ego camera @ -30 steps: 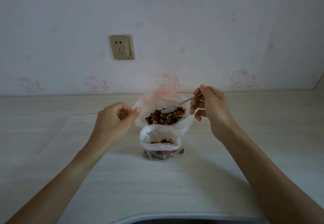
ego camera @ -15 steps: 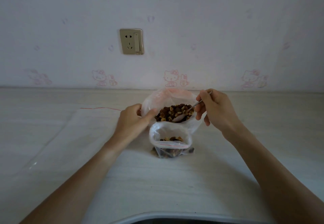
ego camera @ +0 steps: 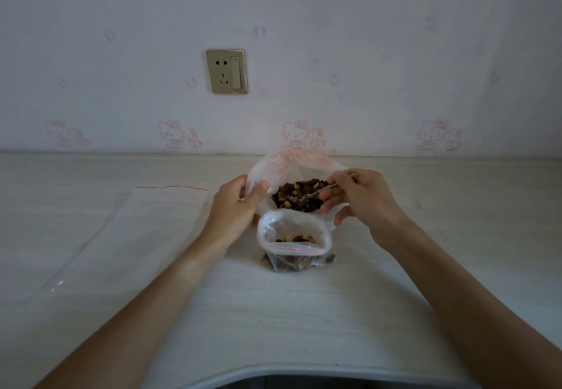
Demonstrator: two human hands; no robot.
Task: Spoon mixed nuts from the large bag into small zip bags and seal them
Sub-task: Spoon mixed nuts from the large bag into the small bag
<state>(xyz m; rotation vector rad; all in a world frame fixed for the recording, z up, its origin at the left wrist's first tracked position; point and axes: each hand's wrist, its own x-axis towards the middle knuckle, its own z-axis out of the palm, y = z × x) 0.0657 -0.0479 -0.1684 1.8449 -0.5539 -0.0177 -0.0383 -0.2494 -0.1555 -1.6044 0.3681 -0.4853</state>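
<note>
We pinch the big bag's (ego camera: pixel 289 166) rim with our left hand (ego camera: pixel 235 203) while our right hand (ego camera: pixel 362 200) grips the spoon (ego camera: pixel 316 195) in the nuts (ego camera: pixel 296 195), the open zip bag (ego camera: pixel 293 241) sitting just nearer us.

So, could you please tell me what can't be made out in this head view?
- Spoon bowl: buried in the mixed nuts of the large bag.
- Left hand fingertips: behind that bag's rim.
- Small zip bag fill level: masked by its folded-over top.
- Dark opening at the bottom: cut off by the frame edge.
</note>
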